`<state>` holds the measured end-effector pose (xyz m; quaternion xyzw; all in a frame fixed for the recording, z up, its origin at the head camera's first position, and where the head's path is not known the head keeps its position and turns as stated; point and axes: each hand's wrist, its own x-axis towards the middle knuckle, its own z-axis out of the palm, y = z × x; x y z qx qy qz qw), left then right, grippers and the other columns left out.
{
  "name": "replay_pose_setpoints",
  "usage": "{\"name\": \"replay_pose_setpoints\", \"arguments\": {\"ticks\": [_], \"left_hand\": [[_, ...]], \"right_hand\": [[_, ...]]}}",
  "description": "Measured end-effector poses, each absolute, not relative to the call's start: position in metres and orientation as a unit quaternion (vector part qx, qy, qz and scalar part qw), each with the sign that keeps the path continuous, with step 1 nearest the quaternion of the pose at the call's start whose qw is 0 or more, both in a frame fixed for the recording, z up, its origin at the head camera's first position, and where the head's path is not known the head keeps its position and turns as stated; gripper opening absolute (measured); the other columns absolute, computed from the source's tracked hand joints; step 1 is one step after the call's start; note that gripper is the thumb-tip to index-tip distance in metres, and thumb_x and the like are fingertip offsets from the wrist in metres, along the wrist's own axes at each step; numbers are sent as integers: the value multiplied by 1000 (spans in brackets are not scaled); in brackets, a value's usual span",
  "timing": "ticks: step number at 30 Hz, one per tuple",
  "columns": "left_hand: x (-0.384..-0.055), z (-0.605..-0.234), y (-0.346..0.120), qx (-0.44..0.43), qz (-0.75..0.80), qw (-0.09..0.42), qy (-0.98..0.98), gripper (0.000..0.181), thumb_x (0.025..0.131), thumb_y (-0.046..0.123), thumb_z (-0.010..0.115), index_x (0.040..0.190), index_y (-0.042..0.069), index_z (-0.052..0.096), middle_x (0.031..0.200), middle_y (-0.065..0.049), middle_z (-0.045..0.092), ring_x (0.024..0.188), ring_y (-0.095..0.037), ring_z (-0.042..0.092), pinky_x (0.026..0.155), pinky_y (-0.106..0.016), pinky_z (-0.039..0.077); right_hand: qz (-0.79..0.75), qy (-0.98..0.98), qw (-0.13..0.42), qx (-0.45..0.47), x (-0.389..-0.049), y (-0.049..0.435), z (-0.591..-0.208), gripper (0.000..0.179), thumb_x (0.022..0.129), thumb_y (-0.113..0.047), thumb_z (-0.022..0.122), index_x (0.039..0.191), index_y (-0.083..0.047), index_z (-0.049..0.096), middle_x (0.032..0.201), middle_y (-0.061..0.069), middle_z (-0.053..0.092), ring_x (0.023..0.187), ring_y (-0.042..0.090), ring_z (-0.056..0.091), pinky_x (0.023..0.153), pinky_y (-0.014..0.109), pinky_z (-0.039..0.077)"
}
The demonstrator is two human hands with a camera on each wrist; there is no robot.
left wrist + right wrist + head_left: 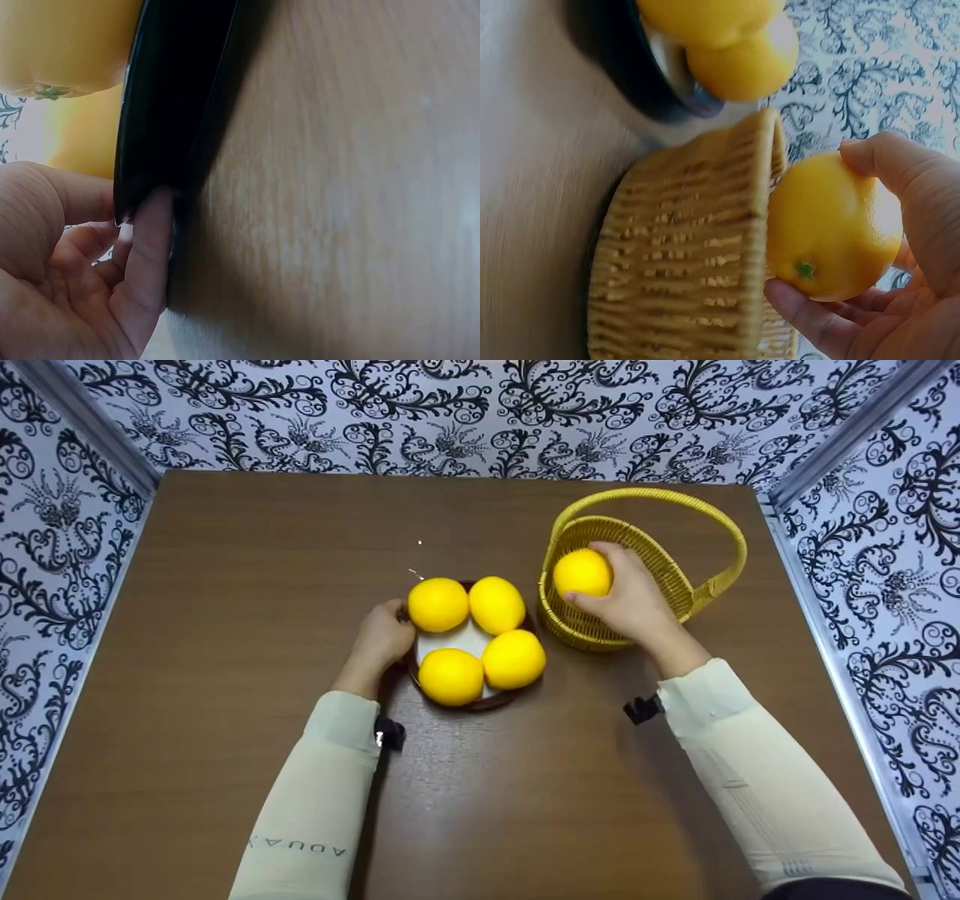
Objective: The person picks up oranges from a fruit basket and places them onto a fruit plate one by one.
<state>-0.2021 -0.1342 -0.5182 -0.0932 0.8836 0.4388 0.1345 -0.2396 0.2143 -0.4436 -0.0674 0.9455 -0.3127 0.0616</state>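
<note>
My right hand (636,594) holds a yellow orange (583,573) at the mouth of a wicker basket (581,636). In the right wrist view, thumb and fingers wrap the orange (832,225), whose green stem spot shows beside the basket rim (761,217). Several more oranges (513,659) sit on a dark-rimmed plate (491,703) with a pale inside, left of the basket. My left hand (382,636) grips the plate's left edge; in the left wrist view its fingers (146,262) pinch the dark rim (169,112).
The basket's tall hooped handle (649,493) arches over its opening. A brown wooden table (225,660) lies beneath everything. Patterned panels (450,420) stand along the back and both sides.
</note>
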Motion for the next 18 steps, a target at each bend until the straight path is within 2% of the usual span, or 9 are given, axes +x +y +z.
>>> {"name": "replay_pose_setpoints", "arguments": {"ticks": [9,18], "left_hand": [[-203,-519,-135,-93,435,130,886,44,95,11,50,137,3,61,131,-19,66,112,-34,56,104,-47,47],[-203,-520,-134,-91,434,127,887,44,95,12,51,137,2,61,131,-20,66,112,-34,56,105,-48,47]], "right_hand": [[-324,940,54,-95,-220,188,-430,84,84,-41,85,154,-17,44,148,15,49,123,35,54,105,57,49],[-338,929,51,-138,-206,161,-428,84,83,-42,86,153,-18,46,147,13,49,125,32,55,109,54,47]]}}
